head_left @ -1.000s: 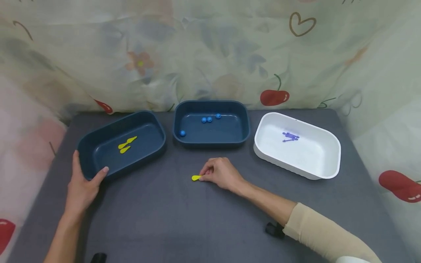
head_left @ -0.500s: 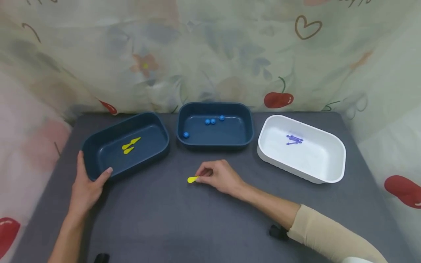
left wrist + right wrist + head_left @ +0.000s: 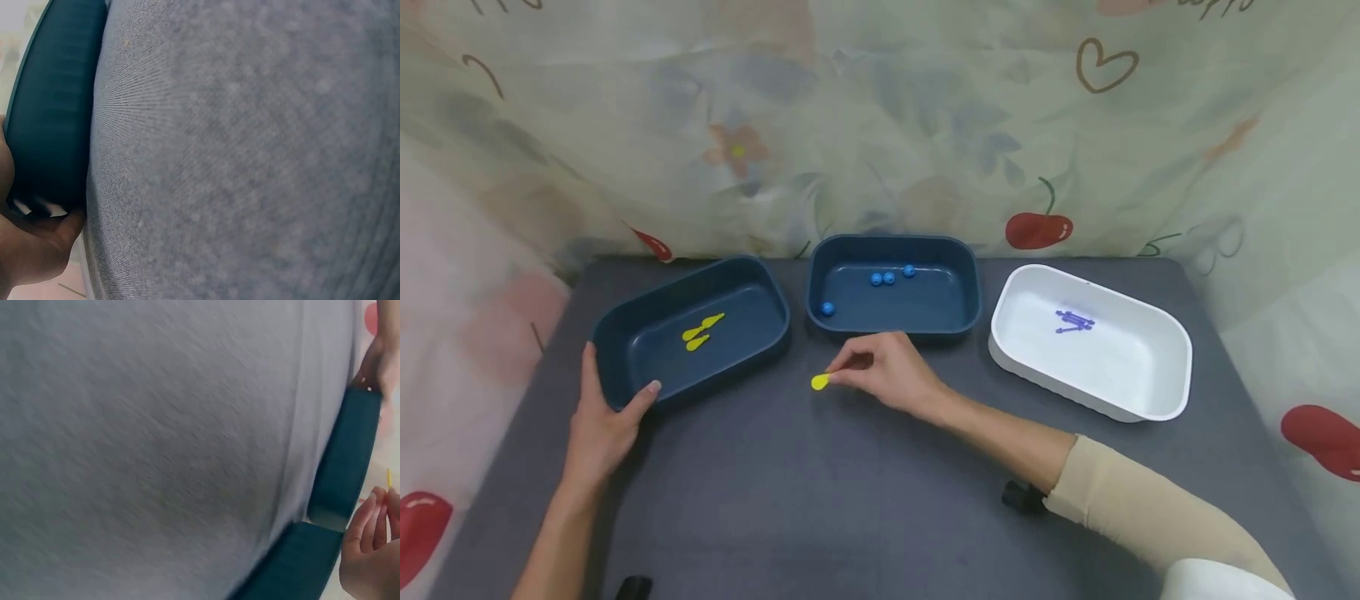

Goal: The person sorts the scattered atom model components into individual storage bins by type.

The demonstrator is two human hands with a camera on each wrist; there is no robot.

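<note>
My right hand (image 3: 891, 371) pinches a small yellow teardrop-shaped piece (image 3: 820, 382) between thumb and fingertips, its round end pointing left. It is over the grey cloth, in front of the middle dark blue tray (image 3: 895, 327). In the right wrist view a thin yellow edge of the piece (image 3: 389, 478) shows above the fingertips. At the near left corner of the left dark blue tray (image 3: 730, 362), my left hand (image 3: 598, 429) grips the wall, thumb at the front rim and fingers round the side. Several matching yellow pieces (image 3: 697, 342) lie inside that tray.
Several blue beads (image 3: 889, 278) lie in the middle tray. On the right stands a white tray (image 3: 1105, 400) with several small purple sticks (image 3: 1075, 322). Behind the table hangs a patterned curtain (image 3: 865, 125). Black wrist-camera parts (image 3: 1022, 497) show below the right forearm.
My right hand has moved left and farther from me, carrying the yellow piece toward the left tray. The left hand keeps its grip on the tray corner. The head view has shifted slightly.
</note>
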